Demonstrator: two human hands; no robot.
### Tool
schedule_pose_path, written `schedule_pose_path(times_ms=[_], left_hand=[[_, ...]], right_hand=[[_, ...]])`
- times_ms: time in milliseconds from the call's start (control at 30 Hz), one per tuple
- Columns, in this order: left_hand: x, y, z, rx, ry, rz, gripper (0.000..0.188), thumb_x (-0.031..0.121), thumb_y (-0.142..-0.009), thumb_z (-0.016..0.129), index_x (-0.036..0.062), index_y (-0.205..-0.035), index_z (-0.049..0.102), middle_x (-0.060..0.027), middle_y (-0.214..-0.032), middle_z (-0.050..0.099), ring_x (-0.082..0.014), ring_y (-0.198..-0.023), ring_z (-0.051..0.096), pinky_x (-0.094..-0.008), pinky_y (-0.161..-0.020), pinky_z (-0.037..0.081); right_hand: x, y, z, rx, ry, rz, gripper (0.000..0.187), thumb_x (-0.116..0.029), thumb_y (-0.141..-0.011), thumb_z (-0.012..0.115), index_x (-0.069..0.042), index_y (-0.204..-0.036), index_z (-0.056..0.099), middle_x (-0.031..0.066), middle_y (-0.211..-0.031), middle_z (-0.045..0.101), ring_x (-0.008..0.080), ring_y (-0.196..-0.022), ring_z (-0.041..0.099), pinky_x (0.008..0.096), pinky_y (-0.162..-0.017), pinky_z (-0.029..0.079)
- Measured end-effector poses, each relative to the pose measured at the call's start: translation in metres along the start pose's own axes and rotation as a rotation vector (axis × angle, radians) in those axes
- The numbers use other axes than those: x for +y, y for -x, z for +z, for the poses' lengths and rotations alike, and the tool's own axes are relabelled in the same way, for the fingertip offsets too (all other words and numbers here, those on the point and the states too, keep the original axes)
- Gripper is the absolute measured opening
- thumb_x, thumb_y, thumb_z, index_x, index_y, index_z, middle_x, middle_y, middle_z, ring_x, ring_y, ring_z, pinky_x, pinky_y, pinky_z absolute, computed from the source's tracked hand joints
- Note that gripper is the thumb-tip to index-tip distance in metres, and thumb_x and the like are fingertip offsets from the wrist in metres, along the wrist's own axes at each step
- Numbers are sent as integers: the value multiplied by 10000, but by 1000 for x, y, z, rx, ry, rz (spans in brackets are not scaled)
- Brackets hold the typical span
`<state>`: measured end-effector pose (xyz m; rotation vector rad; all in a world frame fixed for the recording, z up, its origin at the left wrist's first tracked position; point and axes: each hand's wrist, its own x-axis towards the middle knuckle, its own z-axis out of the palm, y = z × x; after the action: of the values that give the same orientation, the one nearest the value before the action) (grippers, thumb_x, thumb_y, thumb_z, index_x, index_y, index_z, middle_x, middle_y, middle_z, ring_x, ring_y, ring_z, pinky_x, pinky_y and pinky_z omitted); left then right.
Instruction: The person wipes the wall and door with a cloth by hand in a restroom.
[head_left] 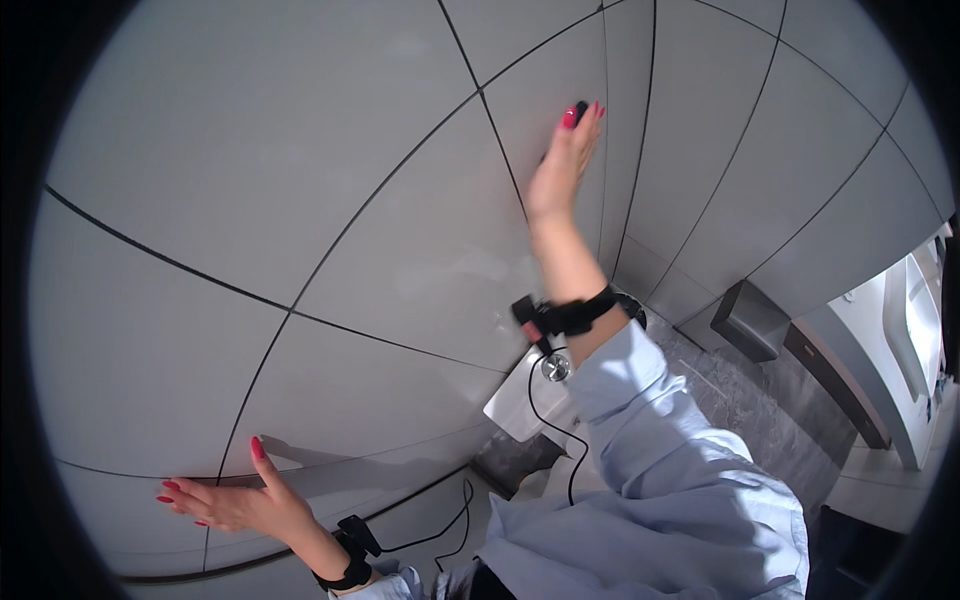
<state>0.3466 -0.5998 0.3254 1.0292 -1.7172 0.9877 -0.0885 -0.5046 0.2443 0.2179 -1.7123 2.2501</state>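
Note:
My right hand (pixel 565 170) is raised against the grey tiled wall, close to the corner, with its fingers closed around a small black object (pixel 581 111). Only a bit of that object shows past the fingertips, so its kind cannot be made out. Low on the left, my left hand (pixel 240 503) is open, its thumb and fingers spread, and nothing is in it. It is beside the lower part of the wall (pixel 380 250); I cannot tell whether it touches. Both wrists carry black straps with small devices and cables.
Below my right arm is a white toilet tank (pixel 515 400) with a round chrome flush button (pixel 555 368). A metallic box (pixel 750 320) is fixed at the right wall. Farther right stands a white washbasin (pixel 912 320). Dark grey tiles (pixel 745 400) cover the floor.

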Motion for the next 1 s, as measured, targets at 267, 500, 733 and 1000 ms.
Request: schedule_pose_path(times_ms=[267,500,733,1000], left_hand=[[1,-1,-4,3,-16,-2,968,709,-870,529,151,-1574,169,-118,-1634,133,-352,-1503,93,-655,-1110,48],[-10,3,9,52,-57,31,1010,751,-843,522,154,-1575,165,-123,-1634,129,-363,-1502,91,-685,-1088,79],[-20,2,14,94,-11,137,1033,741,-850,521,88,-1565,160,-162,-1623,141,-371,-1503,64,-636,-1135,87],[-16,-2,21,130,24,171,1017,736,-875,478,60,-1560,148,-175,-1615,160,-388,-1498,48,-605,-1169,64]], right_hand=[[-49,233,24,-443,99,-823,821,-634,-913,457,-76,-1505,342,178,-1591,233,436,-1475,122,636,-1141,54],[74,260,-23,-809,172,-1282,571,-586,-919,488,-341,-1435,475,-114,-1478,452,59,-1331,418,449,-1163,179],[138,80,-52,-452,304,-982,808,-615,-863,534,-102,-1472,399,164,-1580,250,398,-1466,164,587,-1154,138],[136,38,-53,-145,142,-245,768,-371,-945,484,-10,-1541,162,189,-1614,144,430,-1486,76,535,-1187,76]])
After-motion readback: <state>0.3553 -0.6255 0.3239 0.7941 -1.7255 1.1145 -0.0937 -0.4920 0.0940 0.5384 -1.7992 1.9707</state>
